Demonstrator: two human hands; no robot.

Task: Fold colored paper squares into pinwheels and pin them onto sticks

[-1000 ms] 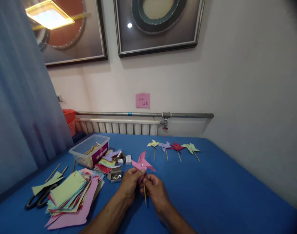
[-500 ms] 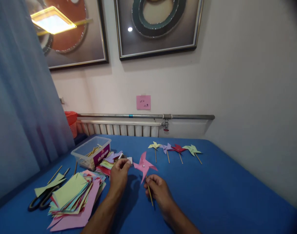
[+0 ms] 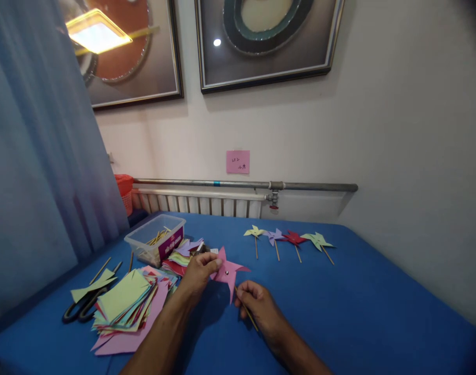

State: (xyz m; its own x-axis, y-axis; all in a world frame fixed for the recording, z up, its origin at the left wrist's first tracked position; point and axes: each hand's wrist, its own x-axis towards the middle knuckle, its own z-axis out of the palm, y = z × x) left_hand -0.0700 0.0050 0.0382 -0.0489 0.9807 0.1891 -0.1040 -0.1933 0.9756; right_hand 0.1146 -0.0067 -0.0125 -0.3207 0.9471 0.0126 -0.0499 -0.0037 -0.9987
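The pinwheel (image 3: 228,272) in hand is pink, with a silvery pin at its centre and a pale wooden stick (image 3: 247,315); the table (image 3: 358,307) is plain bright blue; the four pinwheels at the far side run yellow (image 3: 254,232), lilac (image 3: 274,235), red (image 3: 294,238), pale green (image 3: 317,239); the paper stack (image 3: 128,304) mixes light green, pink, turquoise and red, with a large pink sheet lowest; the scissors (image 3: 78,311) are black; the box (image 3: 156,244) is clear with a purple label; the note (image 3: 238,162) on the off-white wall is pink; the curtain (image 3: 38,172) is grey-blue; the basket (image 3: 124,191) is orange.
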